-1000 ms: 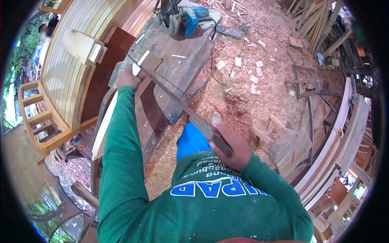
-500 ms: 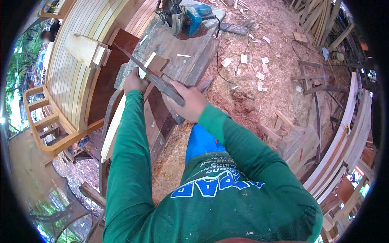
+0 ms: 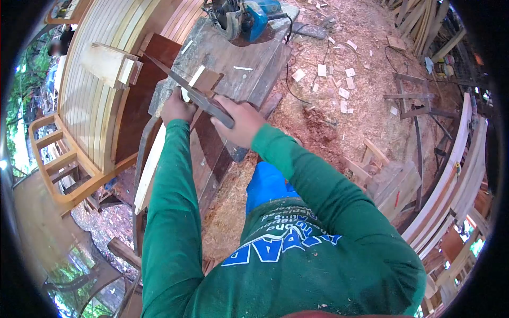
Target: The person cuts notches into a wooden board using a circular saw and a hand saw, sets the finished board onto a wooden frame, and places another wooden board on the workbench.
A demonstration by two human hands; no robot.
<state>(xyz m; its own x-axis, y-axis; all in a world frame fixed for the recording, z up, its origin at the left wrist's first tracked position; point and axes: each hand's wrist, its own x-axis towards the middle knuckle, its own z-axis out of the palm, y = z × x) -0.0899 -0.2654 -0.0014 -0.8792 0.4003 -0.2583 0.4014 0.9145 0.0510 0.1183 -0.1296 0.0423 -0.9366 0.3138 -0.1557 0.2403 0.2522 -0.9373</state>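
Note:
My right hand [image 3: 239, 123] is closed around the handle of a handsaw [image 3: 183, 82], whose long thin blade points away to the upper left. The blade passes over the near end of the workbench, close beside a small brown wood block [image 3: 208, 81] with a pale edge. My left hand [image 3: 177, 108] has its fingers closed at the bench edge, on a pale piece of wood [image 3: 185, 95] just under the saw. Most of that piece is hidden by the hand and the blade.
On the worn bench [image 3: 238, 87] a blue circular saw [image 3: 254, 21] stands at the far end, its cord trailing to the floor. A slatted wooden structure [image 3: 90, 106] rises on the left. Offcuts and shavings cover the floor [image 3: 318, 111]; long boards [image 3: 450, 175] lie at right.
My right hand and the saw have moved a little forward and to the upper left. My left hand stays at the same piece of wood. The view has shifted slightly.

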